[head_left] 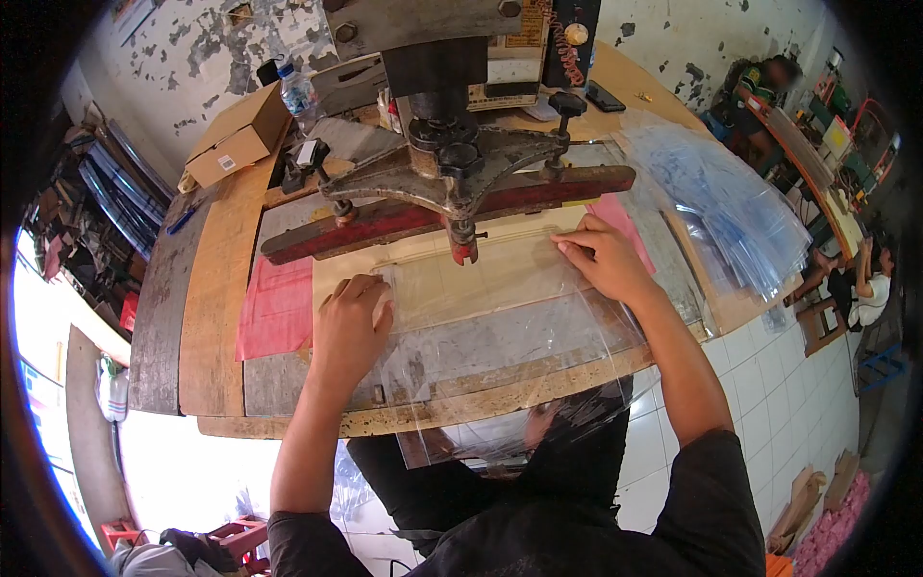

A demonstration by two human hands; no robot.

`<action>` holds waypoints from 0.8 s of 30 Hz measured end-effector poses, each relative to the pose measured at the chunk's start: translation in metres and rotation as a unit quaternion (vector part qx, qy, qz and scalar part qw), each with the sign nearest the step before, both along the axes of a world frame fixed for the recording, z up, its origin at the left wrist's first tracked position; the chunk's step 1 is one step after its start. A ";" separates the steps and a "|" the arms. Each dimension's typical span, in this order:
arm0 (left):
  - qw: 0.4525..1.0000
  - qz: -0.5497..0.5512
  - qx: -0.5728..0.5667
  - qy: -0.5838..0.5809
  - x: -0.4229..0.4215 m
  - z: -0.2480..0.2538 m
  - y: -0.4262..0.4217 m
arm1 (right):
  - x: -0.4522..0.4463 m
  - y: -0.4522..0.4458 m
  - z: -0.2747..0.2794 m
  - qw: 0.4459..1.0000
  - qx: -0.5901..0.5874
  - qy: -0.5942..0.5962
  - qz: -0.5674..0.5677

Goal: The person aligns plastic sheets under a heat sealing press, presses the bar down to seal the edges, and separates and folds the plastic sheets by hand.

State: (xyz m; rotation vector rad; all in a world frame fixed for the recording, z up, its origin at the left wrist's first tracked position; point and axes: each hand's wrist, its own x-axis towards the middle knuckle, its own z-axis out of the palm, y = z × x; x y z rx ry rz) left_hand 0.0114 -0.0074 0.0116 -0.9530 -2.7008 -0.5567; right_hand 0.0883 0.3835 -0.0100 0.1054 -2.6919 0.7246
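A clear plastic sheet [500,356] lies over the machine bed and hangs off the table's front edge above my lap. At its left edge is my left hand [354,315], fingers bent and thumb against the plastic. My right hand [606,256] pinches the sheet's far right corner between thumb and fingers. Under the sheet is a cream-coloured pad [442,298], with pink sheet material [274,306] showing at the left. Just beyond both hands, a press head [452,173] with a long red-edged bar [558,192] hangs above the bed.
A stack of clear plastic sheets [721,202] lies at the right of the table. Farther back are a cardboard box [236,139], a water bottle [298,96] and a phone [604,96]. A blue pen [181,221] lies left. Other people sit at the far right.
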 end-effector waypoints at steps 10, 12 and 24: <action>1.000 0.000 0.005 -0.003 0.000 0.000 0.000 | 0.000 -0.001 0.000 1.000 -0.002 -0.002 0.000; 1.000 0.000 0.005 -0.002 0.000 0.000 0.001 | 0.000 -0.001 -0.001 1.000 -0.004 0.006 0.004; 1.000 0.001 0.004 -0.003 0.001 0.002 0.001 | 0.001 -0.002 0.001 1.000 -0.007 0.002 0.001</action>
